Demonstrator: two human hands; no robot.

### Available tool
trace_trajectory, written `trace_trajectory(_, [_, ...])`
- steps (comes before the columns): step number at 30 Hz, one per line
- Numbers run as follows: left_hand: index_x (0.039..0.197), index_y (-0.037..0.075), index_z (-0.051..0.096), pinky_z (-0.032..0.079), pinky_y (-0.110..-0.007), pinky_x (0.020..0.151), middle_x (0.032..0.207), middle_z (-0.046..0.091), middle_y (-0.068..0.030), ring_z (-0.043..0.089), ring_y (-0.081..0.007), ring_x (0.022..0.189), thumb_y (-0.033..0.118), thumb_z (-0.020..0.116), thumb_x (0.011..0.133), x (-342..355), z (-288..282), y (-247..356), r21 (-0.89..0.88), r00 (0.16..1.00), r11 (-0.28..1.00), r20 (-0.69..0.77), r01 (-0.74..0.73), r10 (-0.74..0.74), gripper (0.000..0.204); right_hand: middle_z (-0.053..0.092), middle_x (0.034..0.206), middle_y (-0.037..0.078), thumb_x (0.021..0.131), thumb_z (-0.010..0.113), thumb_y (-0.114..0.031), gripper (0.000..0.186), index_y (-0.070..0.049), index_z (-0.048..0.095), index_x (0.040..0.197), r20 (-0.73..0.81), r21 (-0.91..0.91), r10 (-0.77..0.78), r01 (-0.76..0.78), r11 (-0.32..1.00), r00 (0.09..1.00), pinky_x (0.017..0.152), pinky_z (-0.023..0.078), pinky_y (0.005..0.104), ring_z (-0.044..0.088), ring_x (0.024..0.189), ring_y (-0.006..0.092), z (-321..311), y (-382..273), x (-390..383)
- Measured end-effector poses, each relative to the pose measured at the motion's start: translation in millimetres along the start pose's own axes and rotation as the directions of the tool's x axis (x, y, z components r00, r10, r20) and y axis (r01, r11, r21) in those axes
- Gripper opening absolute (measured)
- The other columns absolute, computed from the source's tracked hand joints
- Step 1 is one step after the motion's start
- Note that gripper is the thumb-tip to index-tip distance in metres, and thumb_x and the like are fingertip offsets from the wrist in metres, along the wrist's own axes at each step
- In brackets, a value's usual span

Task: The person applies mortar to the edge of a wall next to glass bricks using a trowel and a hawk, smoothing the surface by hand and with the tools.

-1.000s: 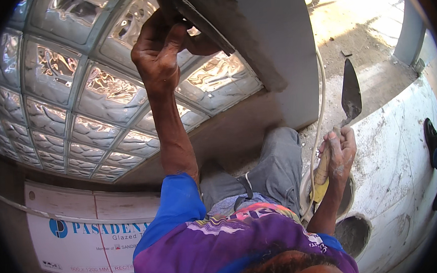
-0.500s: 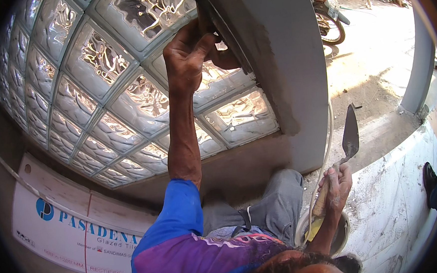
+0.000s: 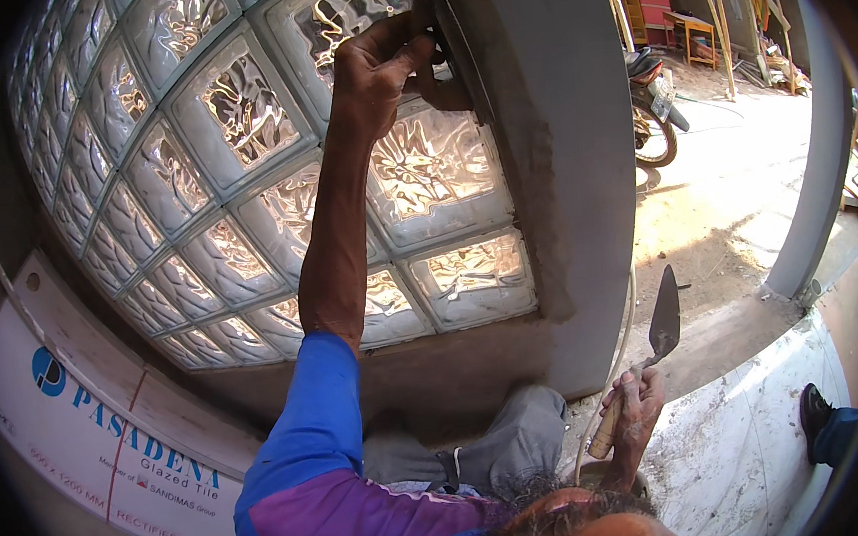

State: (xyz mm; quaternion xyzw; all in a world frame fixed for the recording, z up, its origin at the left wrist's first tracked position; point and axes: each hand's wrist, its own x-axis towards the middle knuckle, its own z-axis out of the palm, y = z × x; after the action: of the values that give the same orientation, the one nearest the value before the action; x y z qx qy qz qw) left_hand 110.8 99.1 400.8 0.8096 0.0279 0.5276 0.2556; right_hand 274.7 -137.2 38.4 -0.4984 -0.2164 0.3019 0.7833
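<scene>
My left arm reaches up to a wall of clear glass blocks. My left hand is closed around the grip of a dark, long flat float. The float lies along the right edge of the blocks, against a band of damp-looking grey mortar; its upper end runs out of view. Low on the right, my right hand grips the wooden handle of a pointed trowel. The trowel blade points upward, away from the wall, touching nothing that I can see.
A smooth grey wall face stands right of the mortar. A pale cable hangs beside my right hand. White sheeting covers the floor, with another person's shoe on it. A tile carton leans lower left; a motorcycle stands outside.
My left hand and the float have slid up along the edge of the glass blocks. The head view has shifted, showing more of the yard. My right hand still holds the trowel.
</scene>
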Motion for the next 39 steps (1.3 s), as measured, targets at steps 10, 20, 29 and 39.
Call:
trace_trajectory(10, [0.112, -0.002, 0.059, 0.059, -0.037, 0.066, 0.098, 0.066, -0.0117, 0.064, -0.0172, 0.083, 0.008, 0.063, 0.085, 62.1, -45.2, 3.6, -0.046, 0.997, 0.998, 0.059, -0.053, 0.055, 0.029, 0.054, 0.071, 0.009, 0.088, 0.054, -0.013, 0.018, 0.000, 0.042, 0.093, 0.007, -0.003, 0.017, -0.017, 1.000, 1.000, 0.044, 0.044, 0.0247, 0.053, 0.050, 0.0130, 2.5, -2.9, -2.2])
trace_trajectory(20, [0.113, -0.001, 0.059, 0.057, -0.041, 0.068, 0.101, 0.065, -0.0126, 0.063, -0.0192, 0.088, 0.009, 0.063, 0.085, 76.8, -52.1, 11.8, -0.024, 1.000, 1.000, 0.025, -0.006, 0.007, 0.030, 0.055, 0.072, 0.009, 0.088, 0.054, -0.011, 0.016, 0.000, 0.042, 0.092, 0.006, 0.037, 0.040, -0.040, 0.998, 0.999, 0.045, 0.044, 0.0238, 0.053, 0.050, 0.0120, -4.1, 3.6, -2.8])
trace_trajectory(29, [0.116, -0.003, 0.057, 0.059, -0.035, 0.060, 0.098, 0.066, -0.0112, 0.063, -0.0155, 0.078, 0.008, 0.060, 0.086, -3.5, 9.3, 6.8, -0.042, 0.996, 0.995, 0.003, 0.090, -0.090, 0.032, 0.055, 0.072, 0.009, 0.088, 0.053, -0.009, 0.017, 0.001, 0.042, 0.094, 0.010, -0.005, 0.073, -0.073, 0.997, 0.997, 0.044, 0.045, 0.0243, 0.053, 0.050, 0.0121, -5.1, 9.3, -8.5])
trace_trajectory(39, [0.126, -0.005, 0.047, 0.045, -0.028, 0.087, 0.110, 0.059, -0.0110, 0.056, -0.0163, 0.103, 0.004, 0.060, 0.086, -156.6, 57.9, -55.1, 0.130, 0.974, 0.966, -0.006, 0.224, -0.225, 0.043, 0.055, 0.072, 0.009, 0.087, 0.055, -0.010, 0.018, 0.001, 0.042, 0.094, -0.009, -0.048, 0.037, -0.037, 0.998, 0.999, 0.043, 0.045, 0.0244, 0.053, 0.050, 0.0125, -1.7, -14.4, -35.3])
